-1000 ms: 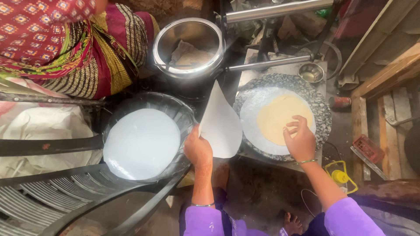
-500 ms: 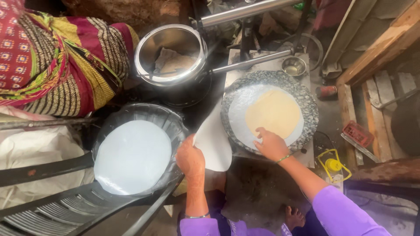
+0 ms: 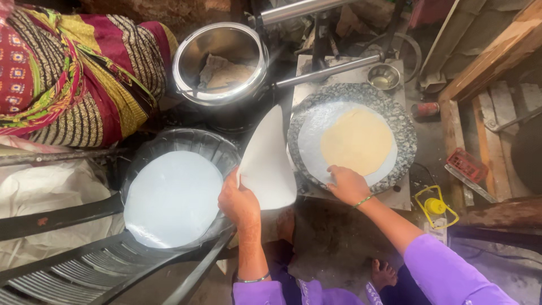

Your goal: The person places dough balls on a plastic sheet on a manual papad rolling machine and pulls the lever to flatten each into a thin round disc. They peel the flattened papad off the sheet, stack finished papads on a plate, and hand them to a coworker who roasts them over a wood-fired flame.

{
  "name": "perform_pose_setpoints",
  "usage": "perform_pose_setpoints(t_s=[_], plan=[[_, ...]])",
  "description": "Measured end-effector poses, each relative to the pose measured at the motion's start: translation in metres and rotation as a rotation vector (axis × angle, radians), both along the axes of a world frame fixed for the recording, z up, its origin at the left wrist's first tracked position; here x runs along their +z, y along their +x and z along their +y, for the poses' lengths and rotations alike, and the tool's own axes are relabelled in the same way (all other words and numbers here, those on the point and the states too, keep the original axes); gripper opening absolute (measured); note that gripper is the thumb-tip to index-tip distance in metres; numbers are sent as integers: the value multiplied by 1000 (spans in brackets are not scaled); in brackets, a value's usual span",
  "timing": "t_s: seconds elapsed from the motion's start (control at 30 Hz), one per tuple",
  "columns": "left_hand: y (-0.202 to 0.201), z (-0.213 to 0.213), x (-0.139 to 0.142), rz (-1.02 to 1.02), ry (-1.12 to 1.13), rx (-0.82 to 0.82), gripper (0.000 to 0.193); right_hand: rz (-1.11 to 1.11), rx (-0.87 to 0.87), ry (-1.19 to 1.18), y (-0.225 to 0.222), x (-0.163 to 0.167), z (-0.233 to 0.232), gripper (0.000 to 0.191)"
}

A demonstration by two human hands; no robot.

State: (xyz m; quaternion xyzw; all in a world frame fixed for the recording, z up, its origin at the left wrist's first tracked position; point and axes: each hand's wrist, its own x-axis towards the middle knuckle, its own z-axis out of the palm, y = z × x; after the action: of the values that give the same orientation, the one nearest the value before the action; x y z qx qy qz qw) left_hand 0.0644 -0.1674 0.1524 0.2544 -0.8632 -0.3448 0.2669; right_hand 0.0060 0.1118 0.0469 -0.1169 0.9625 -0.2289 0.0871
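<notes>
My left hand [image 3: 239, 201] grips a round white sheet [image 3: 268, 161] by its lower edge and holds it upright between the two work spots. My right hand [image 3: 346, 184] rests on the near edge of another white sheet [image 3: 309, 144] lying on a speckled round stone slab [image 3: 402, 130]. A thin yellow dough disc [image 3: 357, 141] lies flat on that sheet. To the left, a dark round basin [image 3: 212, 146] holds a stack of white round sheets [image 3: 172, 197].
A steel pot [image 3: 220, 62] stands behind, with a metal press lever [image 3: 330, 73] beside it. A small steel bowl [image 3: 384, 76] sits at the slab's far side. A person in patterned cloth [image 3: 73, 73] sits at the left. A yellow-capped object [image 3: 435, 206] lies at the right.
My right hand has slid down from the dough disc to the near edge of the sheet on the slab. My left hand keeps hold of the upright white sheet.
</notes>
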Motion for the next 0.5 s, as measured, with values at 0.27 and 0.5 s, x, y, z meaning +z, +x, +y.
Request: perform_pose_setpoints(t_s=[0.27,0.5], plan=[[-3,0,-13,-17,9,-68,40,36,4,-22,0,-2,-5,42],[-6,1,-23,-144,113,-75,35,27,29,-11,-3,-4,-6,48]])
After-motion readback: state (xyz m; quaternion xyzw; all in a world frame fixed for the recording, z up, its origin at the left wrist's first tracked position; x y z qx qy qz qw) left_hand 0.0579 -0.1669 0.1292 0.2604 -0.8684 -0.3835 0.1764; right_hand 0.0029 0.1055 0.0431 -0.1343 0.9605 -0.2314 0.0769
